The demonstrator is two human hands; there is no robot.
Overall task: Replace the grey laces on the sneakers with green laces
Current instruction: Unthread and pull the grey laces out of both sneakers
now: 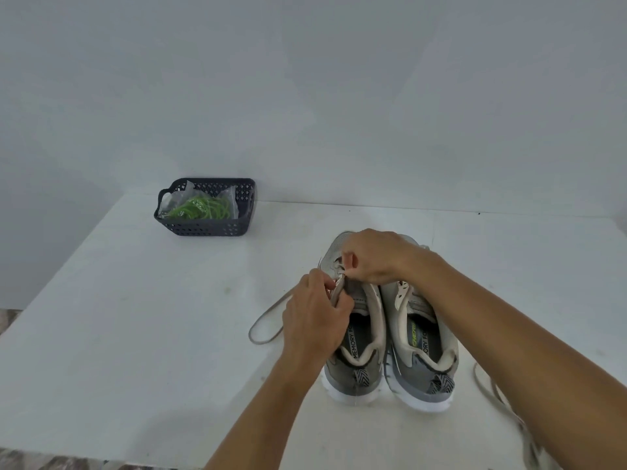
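The two grey sneakers stood side by side on the white table (135, 317), heels toward the person and toes pointing away. The left sneaker (356, 351) was the one being worked on. The left hand (314, 320) lay over its near-left side, fingers curled and pinching the tongue and lace area near the upper eyelets. The right hand (373, 259) reached across above the same sneaker's forefoot, its fingers bent and pinching a bit of grey lace (268, 320) at the eyelets. Exactly which strand each fingertip held was hard to make out, since the hands covered that part.

From the left sneaker a loose length of that grey lace trailed out to the left and looped on the table. The right sneaker (424, 361) touched the left sneaker along its side, its forefoot hidden under the right forearm. To the right of the right sneaker another loose grey lace (498, 395) lay in blurred coils toward the table's near edge.

Well apart from the left sneaker, beyond it and to the left near the wall, stood a dark perforated basket (210, 227). Inside it sat the green laces (203, 208) in a clear plastic bag.
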